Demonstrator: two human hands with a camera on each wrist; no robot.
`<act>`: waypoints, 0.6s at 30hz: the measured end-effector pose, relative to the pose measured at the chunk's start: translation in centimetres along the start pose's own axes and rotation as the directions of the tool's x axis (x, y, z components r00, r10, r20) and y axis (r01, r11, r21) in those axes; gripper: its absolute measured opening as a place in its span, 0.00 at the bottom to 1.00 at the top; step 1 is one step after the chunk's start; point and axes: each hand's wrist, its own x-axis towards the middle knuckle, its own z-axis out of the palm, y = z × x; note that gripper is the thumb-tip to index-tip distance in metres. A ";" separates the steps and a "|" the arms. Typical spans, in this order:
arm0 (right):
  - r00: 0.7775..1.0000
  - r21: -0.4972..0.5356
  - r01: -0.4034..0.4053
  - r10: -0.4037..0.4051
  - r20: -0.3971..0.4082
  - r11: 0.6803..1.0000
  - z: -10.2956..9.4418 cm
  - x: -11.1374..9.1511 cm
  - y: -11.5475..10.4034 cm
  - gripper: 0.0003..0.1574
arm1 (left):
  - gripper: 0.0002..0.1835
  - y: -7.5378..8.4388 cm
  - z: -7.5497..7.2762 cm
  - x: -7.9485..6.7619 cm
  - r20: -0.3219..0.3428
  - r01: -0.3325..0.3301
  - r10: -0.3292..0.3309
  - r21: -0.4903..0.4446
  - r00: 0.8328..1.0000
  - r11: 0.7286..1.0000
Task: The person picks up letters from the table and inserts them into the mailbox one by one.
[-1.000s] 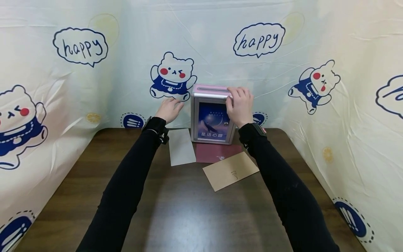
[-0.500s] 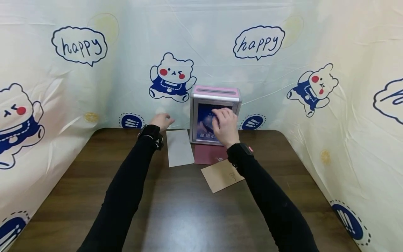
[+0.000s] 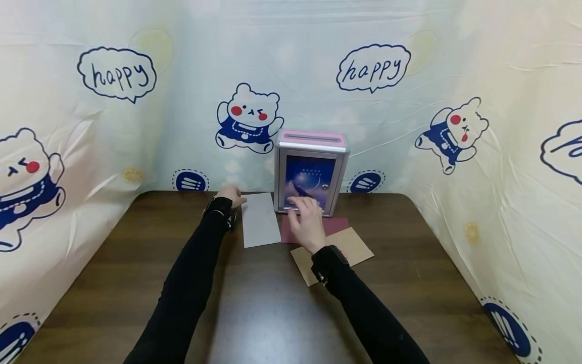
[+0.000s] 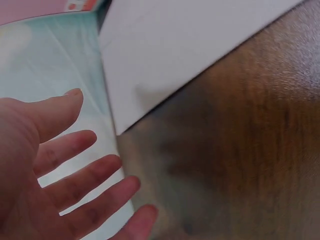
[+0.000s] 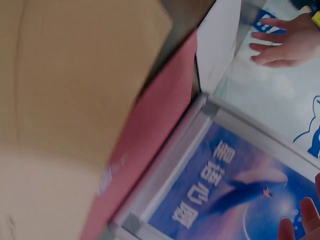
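The silver box (image 3: 311, 172) with the pink slotted top stands at the table's (image 3: 136, 283) far edge against the cloth backdrop (image 3: 318, 91). The right hand (image 3: 307, 222) hovers just in front of its blue door, fingers loosely spread and holding nothing, over the red envelope (image 3: 336, 225) — the brown envelope (image 3: 354, 245) lies just nearer. Left of the box, the left hand (image 3: 230, 194) is spread open beside the white envelope's (image 3: 260, 226) far corner — bare wood lies on the near side.
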 end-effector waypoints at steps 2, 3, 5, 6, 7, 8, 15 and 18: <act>1.000 0.016 -0.011 0.010 0.016 1.000 0.2 -0.6 -0.2 0.18 | 0.23 -0.2 0.6 0.3 0.020 0.020 -0.020 0.004 1.000 1.000; 1.000 0.019 -0.015 0.014 0.024 1.000 0.2 -0.8 -0.4 0.18 | 0.23 -0.3 0.8 0.4 0.026 0.030 -0.030 0.003 0.999 1.000; 0.999 0.017 -0.020 0.020 0.042 1.000 0.3 -1.3 -0.6 0.18 | 0.23 -0.4 1.2 0.6 0.036 0.035 -0.036 0.012 0.999 0.999; 0.999 0.015 -0.021 0.020 0.049 1.000 0.3 -1.5 -0.7 0.19 | 0.23 -0.5 1.4 0.7 0.040 0.036 -0.036 0.011 0.999 0.999; 0.998 0.014 -0.022 0.021 0.059 1.000 0.2 -1.7 -0.8 0.19 | 0.24 -0.6 1.6 0.8 0.041 0.037 -0.038 0.004 0.998 0.999; 0.998 0.010 -0.020 0.020 0.065 1.000 0.2 -1.8 -0.8 0.19 | 0.25 -0.6 1.7 0.9 0.041 0.035 -0.035 0.004 0.999 0.999; 0.993 -0.026 -0.037 0.040 0.112 0.999 -0.1 -2.6 -0.5 0.19 | 0.36 -1.1 2.3 1.5 0.106 0.044 -0.049 0.048 0.993 0.998; 0.991 -0.031 -0.050 0.054 0.120 0.998 -0.3 -2.8 -0.1 0.19 | 0.41 -1.1 2.3 2.1 0.131 0.039 -0.047 0.067 0.990 0.997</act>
